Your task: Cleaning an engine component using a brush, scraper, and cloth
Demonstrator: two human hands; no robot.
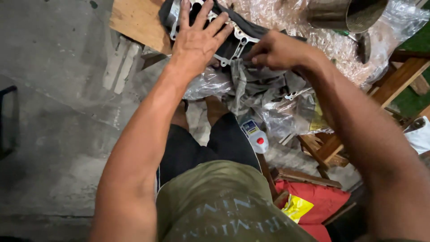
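Observation:
My left hand [197, 38] lies flat, fingers spread, on a thin silvery metal gasket [239, 36] that rests on a dark cloth [251, 28] atop a wooden bench. My right hand [274, 50] is beside it, fingers pinched together on a grey rag [251, 83] at the gasket's near edge. Crumpled clear plastic sheet [286, 110] hangs down below both hands.
A wooden board [136, 20] lies at the bench's left. A metal cylinder [345, 13] rests on bubble wrap [331, 45] at the top right. A small white bottle with a red cap [256, 136] stands below. A red bag [313, 204] sits on the concrete floor [58, 112].

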